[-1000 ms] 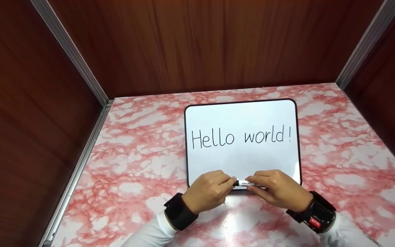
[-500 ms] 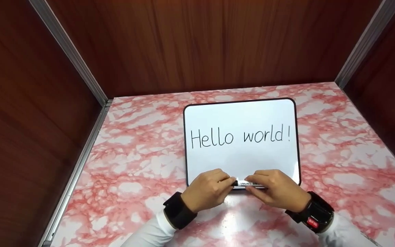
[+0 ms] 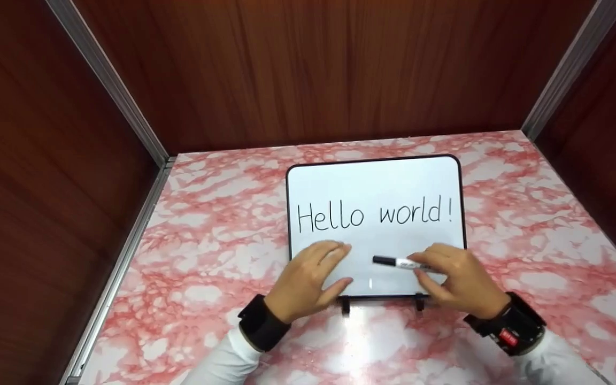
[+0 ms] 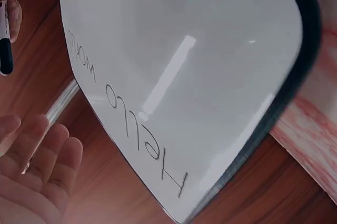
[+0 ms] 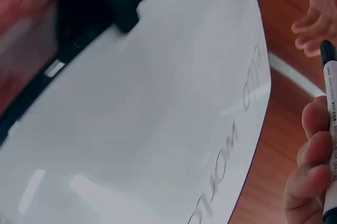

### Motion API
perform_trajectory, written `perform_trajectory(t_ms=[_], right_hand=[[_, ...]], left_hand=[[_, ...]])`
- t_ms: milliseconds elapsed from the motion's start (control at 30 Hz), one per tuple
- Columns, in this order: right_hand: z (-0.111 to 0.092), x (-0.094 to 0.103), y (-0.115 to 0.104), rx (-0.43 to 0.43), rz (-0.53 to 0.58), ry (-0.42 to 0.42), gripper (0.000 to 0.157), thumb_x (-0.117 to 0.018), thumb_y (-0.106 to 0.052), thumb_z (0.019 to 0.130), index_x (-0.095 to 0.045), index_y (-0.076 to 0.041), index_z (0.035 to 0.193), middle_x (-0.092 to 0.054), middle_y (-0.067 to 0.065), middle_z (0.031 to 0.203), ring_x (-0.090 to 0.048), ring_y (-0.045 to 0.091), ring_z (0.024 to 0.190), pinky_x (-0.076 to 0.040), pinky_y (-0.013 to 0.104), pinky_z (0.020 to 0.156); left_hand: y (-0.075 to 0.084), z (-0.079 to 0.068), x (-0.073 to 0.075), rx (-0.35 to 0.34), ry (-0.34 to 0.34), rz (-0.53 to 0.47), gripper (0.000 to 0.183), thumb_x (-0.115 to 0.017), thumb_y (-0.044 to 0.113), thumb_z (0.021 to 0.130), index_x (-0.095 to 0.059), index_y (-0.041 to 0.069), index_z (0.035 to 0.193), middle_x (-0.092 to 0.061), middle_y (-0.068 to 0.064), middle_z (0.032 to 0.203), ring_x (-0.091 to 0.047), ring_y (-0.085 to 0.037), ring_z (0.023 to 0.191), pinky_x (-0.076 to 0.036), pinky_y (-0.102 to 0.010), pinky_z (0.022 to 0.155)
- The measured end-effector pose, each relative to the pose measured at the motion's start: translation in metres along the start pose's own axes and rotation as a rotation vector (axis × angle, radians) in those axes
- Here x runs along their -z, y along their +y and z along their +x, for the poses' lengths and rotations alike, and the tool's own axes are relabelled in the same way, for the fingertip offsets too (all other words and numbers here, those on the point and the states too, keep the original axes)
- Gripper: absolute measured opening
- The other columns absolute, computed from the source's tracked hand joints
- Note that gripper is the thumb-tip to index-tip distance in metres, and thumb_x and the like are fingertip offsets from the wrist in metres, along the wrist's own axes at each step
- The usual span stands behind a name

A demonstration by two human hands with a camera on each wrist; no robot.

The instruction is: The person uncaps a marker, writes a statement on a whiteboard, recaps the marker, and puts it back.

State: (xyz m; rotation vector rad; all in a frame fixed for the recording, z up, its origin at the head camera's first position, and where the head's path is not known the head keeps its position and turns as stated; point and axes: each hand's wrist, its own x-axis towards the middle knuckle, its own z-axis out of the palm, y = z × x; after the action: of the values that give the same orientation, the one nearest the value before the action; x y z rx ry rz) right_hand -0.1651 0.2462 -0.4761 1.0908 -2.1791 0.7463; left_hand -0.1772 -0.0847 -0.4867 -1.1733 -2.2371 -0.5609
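A small black-framed whiteboard (image 3: 372,179) stands on the table, with "Hello world!" handwritten in black across its middle. My right hand (image 3: 463,278) pinches a white marker (image 3: 405,263) between thumb and fingers, in front of the board's lower right part. The marker's black cap is on and points left, plain also in the right wrist view, where curled fingers (image 5: 316,150) hold the barrel. My left hand (image 3: 305,280) holds nothing and is at the board's lower left, thumb and fingers apart. Its loosely bent fingers (image 4: 66,155) show in the left wrist view.
Two black feet (image 3: 345,306) stick out under the board's lower edge. The table (image 3: 206,256) has a red and white marbled top. Dark wood-grain panels (image 3: 313,69) close it in at the back and sides, with metal strips (image 3: 115,88) at the corners.
Both hands were together on the marker at the board's bottom edge. The left hand has let go and moved left; the right hand has lifted the marker up and to the right.
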Motion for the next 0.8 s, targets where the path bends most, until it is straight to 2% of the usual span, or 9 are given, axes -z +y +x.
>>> perform_trajectory(t_ms=[167, 267, 400, 533, 667, 800], right_hand=[[-0.006, 0.026, 0.024, -0.091, -0.09, 0.076, 0.028, -0.084, 0.006, 0.079, -0.08, -0.003, 0.105, -0.072, 0.001, 0.081, -0.056, 0.011, 0.07, -0.05, 0.015, 0.061], [-0.013, 0.043, 0.039, -0.159, -0.144, 0.109, 0.03, -0.085, 0.008, 0.079, -0.08, 0.0, 0.107, -0.076, 0.006, 0.085, -0.057, 0.01, 0.071, -0.049, 0.013, 0.061], [-0.027, 0.063, 0.058, -0.261, -0.212, 0.164, 0.031, -0.085, 0.009, 0.079, -0.079, 0.003, 0.109, -0.076, 0.011, 0.084, -0.049, 0.0, 0.065, -0.042, 0.014, 0.054], [-0.046, 0.078, 0.077, -0.397, -0.273, 0.193, 0.024, -0.084, 0.005, 0.084, -0.078, 0.004, 0.107, -0.071, 0.01, 0.076, -0.039, -0.014, 0.064, -0.034, 0.015, 0.053], [-0.066, 0.087, 0.094, -0.564, -0.322, 0.154, 0.02, -0.084, -0.003, 0.088, -0.076, 0.004, 0.105, -0.071, 0.012, 0.073, -0.042, -0.016, 0.067, -0.035, 0.014, 0.057], [-0.087, 0.095, 0.11, -0.742, -0.326, 0.004, 0.026, -0.079, -0.01, 0.094, -0.071, 0.01, 0.107, -0.069, 0.015, 0.07, -0.05, 0.0, 0.057, -0.037, 0.022, 0.051]], left_hand=[[-0.023, -0.013, 0.01, 0.109, 0.039, 0.074, 0.062, -0.077, 0.031, 0.099, -0.059, -0.003, 0.148, -0.066, -0.021, 0.143, -0.064, -0.035, 0.133, -0.054, -0.049, 0.117], [-0.036, -0.023, 0.016, 0.176, 0.07, 0.098, 0.062, -0.079, 0.028, 0.098, -0.059, -0.005, 0.146, -0.065, -0.024, 0.141, -0.063, -0.04, 0.133, -0.053, -0.054, 0.116], [-0.052, -0.038, 0.022, 0.264, 0.109, 0.112, 0.059, -0.079, 0.024, 0.098, -0.058, -0.007, 0.144, -0.067, -0.026, 0.139, -0.064, -0.043, 0.132, -0.052, -0.058, 0.116], [-0.066, -0.054, 0.024, 0.368, 0.101, 0.114, 0.06, -0.076, 0.024, 0.1, -0.056, -0.008, 0.146, -0.065, -0.029, 0.141, -0.061, -0.045, 0.135, -0.05, -0.059, 0.118], [-0.075, -0.066, 0.024, 0.49, 0.028, 0.1, 0.064, -0.071, 0.029, 0.104, -0.051, -0.008, 0.152, -0.06, -0.029, 0.148, -0.056, -0.047, 0.141, -0.046, -0.061, 0.121], [-0.081, -0.074, 0.02, 0.601, -0.067, 0.089, 0.07, -0.066, 0.036, 0.107, -0.044, -0.006, 0.158, -0.053, -0.029, 0.157, -0.048, -0.05, 0.148, -0.041, -0.064, 0.124]])
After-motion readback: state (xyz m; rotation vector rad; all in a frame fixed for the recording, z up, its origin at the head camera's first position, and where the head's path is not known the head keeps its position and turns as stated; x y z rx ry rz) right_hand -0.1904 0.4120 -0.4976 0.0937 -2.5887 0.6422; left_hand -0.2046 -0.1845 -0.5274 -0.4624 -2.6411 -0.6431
